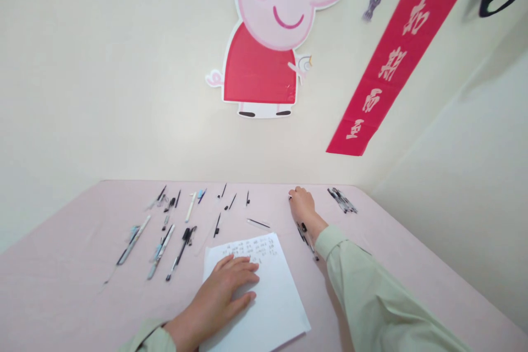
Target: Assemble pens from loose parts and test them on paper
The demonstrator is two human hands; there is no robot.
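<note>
My left hand [225,291] lies flat with fingers spread on a sheet of white paper [276,297] with rows of handwriting near its top. My right hand [303,206] reaches to the back of the table, its fingers curled down. A small dark bit shows at those fingertips, but what they hold is hidden. Under the right wrist lie a few black-capped clear pens [307,242]. Left of that hand, a clear tube with a dark refill [258,223] rests just beyond the paper.
A bundle of pens [342,201] lies at the back right of the pink table [61,264]. Several pens, caps and refills spread over the left side, among them a black pen [178,256] and a white pen [190,207]. A wall with a pig cutout [259,71] stands behind.
</note>
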